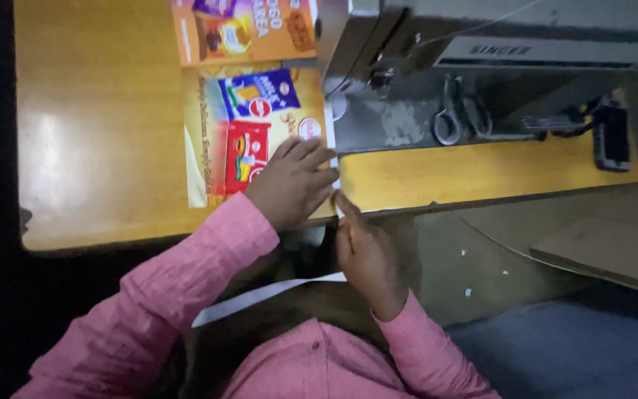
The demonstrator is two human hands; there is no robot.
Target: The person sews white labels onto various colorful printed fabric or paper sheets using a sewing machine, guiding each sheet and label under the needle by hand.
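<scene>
From the head camera, looking down, the left hand (293,181) lies flat on a printed sheet (256,133), a yellow one with blue and red snack pictures. Its fingers (317,159) are spread a little and point to the right, pressing the sheet down near its right edge. It grips nothing; it just pushes.

The right hand (367,255) is just below the table edge, thumb side up. Its fingertips (342,201) reach up and touch the white edge of the sheet, close to the left hand's fingers. I cannot tell if it pinches the edge or only touches it. A white strip (260,295) hangs down under the table toward the person's lap.

Both arms wear pink sleeves (186,288) and bend in from the bottom of the picture.

The sheet lies on a yellow wooden table (97,133). Another sheet, an orange one (249,29), lies above it, toward the far side. Right next to the sheets stands a grey sewing machine (496,44). Scissors (452,118) rest on its base. A dark small device (612,137) lies far right on the table.
</scene>
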